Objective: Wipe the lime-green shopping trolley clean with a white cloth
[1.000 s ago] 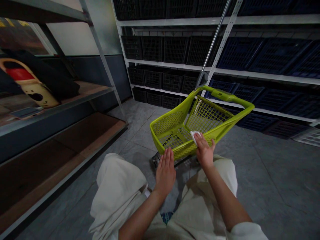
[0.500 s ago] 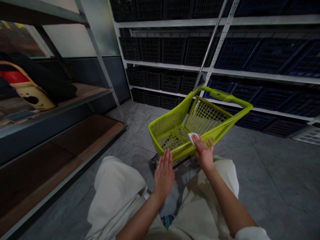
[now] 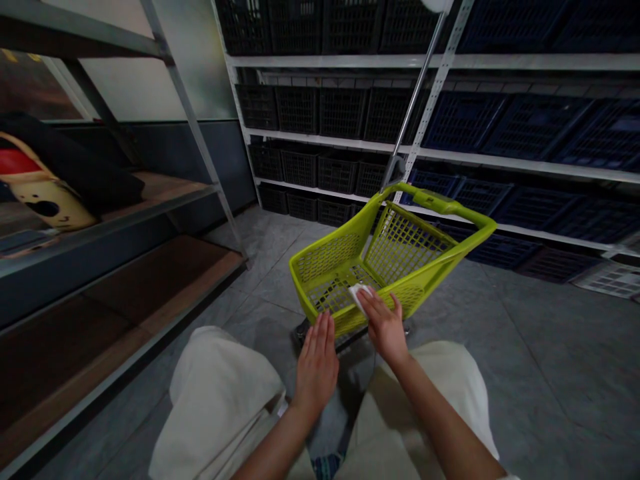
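A small yellow-green shopping cart (image 3: 327, 245) stands in front of my knees, with its basket corner towards me and its handle at the far right. My left hand (image 3: 317, 363) lies with outstretched fingers against the near corner of the basket. In my right hand (image 3: 387, 330) is a white cloth or tissue (image 3: 361, 295), pressed on the top rim of the basket's near side. The thumb sticks up, and part of the white piece is hidden under my fingers. Inside the basket, the grid floor and the rear flap show.
Shelving at the back holds black crates (image 3: 300, 167) and blue crates (image 3: 540, 123). A metal pole (image 3: 413, 100) rises behind the cart. On the left rack (image 3: 190, 193) lie a yellow bag with a face (image 3: 50, 203) and a dark cloth. Grey floor tiles (image 3: 515, 313) extend to the right.
My right hand has slid left along the basket rim with the white piece, closer to my left hand. My left hand stays at the corner. The view has tilted slightly.
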Tool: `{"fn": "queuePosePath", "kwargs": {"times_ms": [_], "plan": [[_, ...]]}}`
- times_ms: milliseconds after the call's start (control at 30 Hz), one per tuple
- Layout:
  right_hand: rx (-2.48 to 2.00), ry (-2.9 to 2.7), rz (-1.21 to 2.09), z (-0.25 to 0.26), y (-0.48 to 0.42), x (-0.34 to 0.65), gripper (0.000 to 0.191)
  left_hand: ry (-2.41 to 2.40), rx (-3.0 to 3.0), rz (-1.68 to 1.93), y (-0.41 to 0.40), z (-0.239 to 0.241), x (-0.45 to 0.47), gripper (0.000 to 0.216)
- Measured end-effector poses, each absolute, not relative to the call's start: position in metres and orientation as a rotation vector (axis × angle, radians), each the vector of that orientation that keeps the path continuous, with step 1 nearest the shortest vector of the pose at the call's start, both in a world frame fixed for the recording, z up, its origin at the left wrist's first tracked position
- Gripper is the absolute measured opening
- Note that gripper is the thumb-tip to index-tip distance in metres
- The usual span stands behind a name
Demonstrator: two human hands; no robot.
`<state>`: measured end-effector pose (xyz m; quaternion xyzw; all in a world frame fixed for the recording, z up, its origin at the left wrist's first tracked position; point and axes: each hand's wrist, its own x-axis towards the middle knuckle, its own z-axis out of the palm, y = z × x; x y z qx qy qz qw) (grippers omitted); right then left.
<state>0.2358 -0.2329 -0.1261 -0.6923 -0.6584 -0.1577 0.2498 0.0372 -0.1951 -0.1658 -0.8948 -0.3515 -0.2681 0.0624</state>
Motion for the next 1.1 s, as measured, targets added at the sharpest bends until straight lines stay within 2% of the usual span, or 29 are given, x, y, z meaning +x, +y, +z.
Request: {"fn": "queuePosePath", "kwargs": {"times_ms": [167,367,467,667,900,1000,1100], "plan": [[-2.026,-1.45,-0.513,-0.131,-0.229,0.245,0.07,-1.089,-2.671,-0.84,-0.197,-0.168,0.042,0.079],[-1.816,-1.821,-0.415,-0.147,-0.227,0.173,0.073,-1.063,-2.67,-0.852,-0.195,-0.173,0.041,0.079],[-1.813,-1.813,-0.411,-0.141,-0.231,0.198,0.072,-1.067,-2.682,-0.841,-0.195,-0.17,0.04,0.079],[-1.995,-1.359,-0.547,-0.133,-0.23,0.25,0.064,-1.086,-2.702,-0.814,-0.198,-0.166,0.042,0.083],[-1.758,-1.805,-0.346,-0.141,-0.23,0.176,0.069,-1.131,-2.714,-0.791,-0.197,-0.172,0.043,0.079],[-1.758,-1.818,-0.37,-0.136,-0.231,0.207,0.066,-1.119,-2.729,-0.787,-0.197,-0.169,0.042,0.078],[-1.883,-1.579,-0.487,-0.133,-0.228,0.25,0.061,-1.111,-2.75,-0.776,-0.199,-0.165,0.042,0.079]]}}
